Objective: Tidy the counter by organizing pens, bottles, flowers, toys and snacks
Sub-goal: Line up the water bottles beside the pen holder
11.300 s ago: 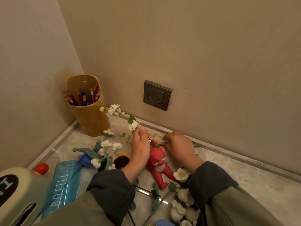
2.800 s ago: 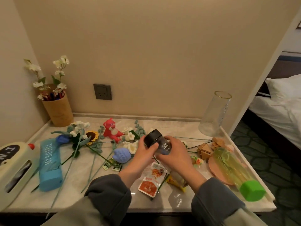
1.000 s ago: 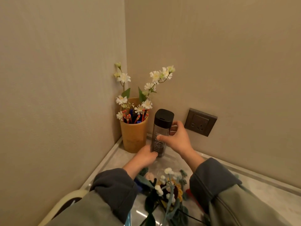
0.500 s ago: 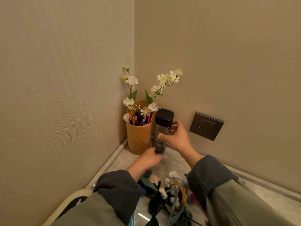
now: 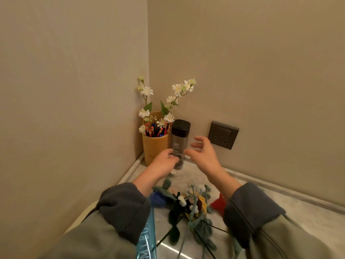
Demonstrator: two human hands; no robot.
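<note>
A dark see-through bottle (image 5: 179, 139) with a black cap stands upright in the counter's corner, right beside the tan pen holder (image 5: 155, 147). The holder contains red and blue pens and white flower sprigs (image 5: 177, 90). My right hand (image 5: 203, 156) hovers just right of the bottle, fingers spread and holding nothing. In front of the bottle's lower part is my left hand (image 5: 164, 162), its fingers relaxed and touching the bottle. A heap of crochet flowers (image 5: 192, 204) lies on the counter between my forearms.
A wall socket (image 5: 223, 134) sits on the back wall right of the bottle. A blue bottle (image 5: 147, 238) lies under my left sleeve, and a red toy (image 5: 218, 203) shows by my right cuff. Walls close in the marble counter (image 5: 270, 200) at the left and back.
The bottle has been set down upright next to the pen holder. My right hand has let go of it and pulled back slightly; my left hand stays at its base.
</note>
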